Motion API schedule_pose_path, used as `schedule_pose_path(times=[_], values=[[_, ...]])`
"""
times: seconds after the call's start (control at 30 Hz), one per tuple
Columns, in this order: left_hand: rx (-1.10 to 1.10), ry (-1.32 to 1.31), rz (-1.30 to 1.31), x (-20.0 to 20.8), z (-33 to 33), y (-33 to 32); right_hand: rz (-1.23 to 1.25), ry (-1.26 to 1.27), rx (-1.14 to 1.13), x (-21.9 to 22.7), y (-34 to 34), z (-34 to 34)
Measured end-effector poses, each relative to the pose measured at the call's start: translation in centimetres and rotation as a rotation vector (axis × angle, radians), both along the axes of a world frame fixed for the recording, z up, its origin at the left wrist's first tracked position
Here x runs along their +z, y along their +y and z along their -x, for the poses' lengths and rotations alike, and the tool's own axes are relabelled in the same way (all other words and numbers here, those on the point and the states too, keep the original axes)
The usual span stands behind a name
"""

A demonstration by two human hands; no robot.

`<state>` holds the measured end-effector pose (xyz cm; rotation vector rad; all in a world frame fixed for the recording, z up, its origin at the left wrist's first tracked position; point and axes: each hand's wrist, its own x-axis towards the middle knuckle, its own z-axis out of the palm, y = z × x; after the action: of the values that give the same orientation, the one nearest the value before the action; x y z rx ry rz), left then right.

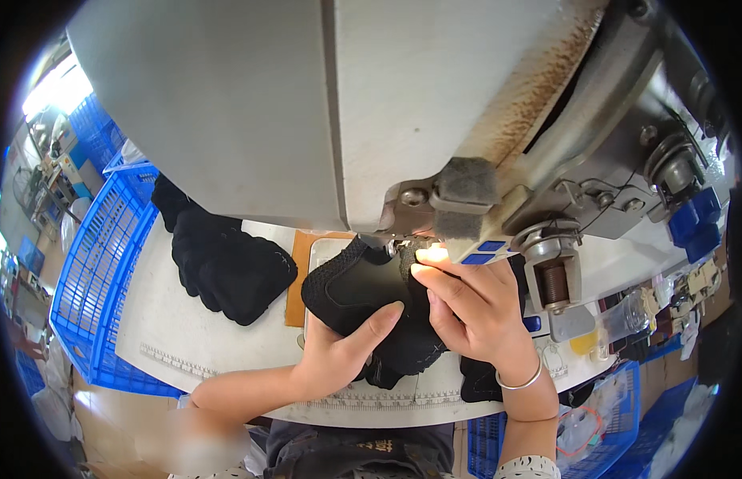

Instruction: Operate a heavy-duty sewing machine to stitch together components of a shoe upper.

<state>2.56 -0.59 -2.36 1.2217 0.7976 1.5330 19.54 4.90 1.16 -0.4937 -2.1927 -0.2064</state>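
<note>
Under the head of a sewing machine [419,195] lies a black shoe upper [363,287], with a smooth panel and a textured mesh edge. My left hand [339,351] grips its near side, thumb on top and the other fingers hidden beneath. Close to the lit stitching area, my right hand [475,307] pinches the upper's right edge with thumb and fingertips. A silver bangle [521,379] circles the right wrist. The needle itself is too small to make out.
A stack of black uppers [223,267] sits left on the white worktable [179,327], beside a blue crate [104,279]. Another blue crate [614,423] stands low at the right. Thread tension discs [546,239] hang right of the sewing area. Measuring tape [371,399] runs along the near edge.
</note>
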Motion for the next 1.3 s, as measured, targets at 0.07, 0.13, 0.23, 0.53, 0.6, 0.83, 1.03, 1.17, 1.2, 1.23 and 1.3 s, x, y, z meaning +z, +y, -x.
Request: schedule_pose_path(times=[0.07,0.13,0.23,0.53,0.6,0.83,1.03,1.17,1.2,1.23,1.3], values=[[-0.026,0.000,-0.003,0.0,0.2,0.1,0.022,0.005,-0.021,-0.2,-0.1,0.2],[-0.002,-0.020,0.017,0.2,-0.1,0.1,0.005,0.002,-0.034,-0.2,-0.2,0.3],[-0.025,-0.007,0.101,1.1,0.0,-0.2,0.001,0.006,-0.055,-0.2,-0.1,0.3],[-0.004,0.000,0.091,0.7,-0.2,-0.2,0.271,0.024,0.027,0.0,0.0,-0.4],[0.029,-0.009,0.025,0.6,-0.3,-0.1,0.347,0.051,0.055,0.2,0.0,-0.4],[-0.006,-0.015,0.091,0.8,-0.3,0.1,0.430,0.025,0.108,0.5,0.3,-0.4],[-0.071,-0.143,0.202,0.4,0.0,0.0,0.425,-0.005,0.133,0.4,0.7,-0.6],[-0.101,-0.119,0.198,0.6,0.2,0.0,0.427,0.084,0.149,0.4,0.4,-0.3],[-0.100,-0.119,0.199,0.5,0.3,0.1,0.428,0.085,0.150,0.4,0.4,-0.3],[-0.116,-0.120,0.227,0.3,0.5,0.2,0.438,0.061,0.146,0.4,0.4,-0.4],[-0.133,-0.122,0.254,0.4,0.4,0.2,0.448,0.036,0.141,0.3,0.6,-0.6]])
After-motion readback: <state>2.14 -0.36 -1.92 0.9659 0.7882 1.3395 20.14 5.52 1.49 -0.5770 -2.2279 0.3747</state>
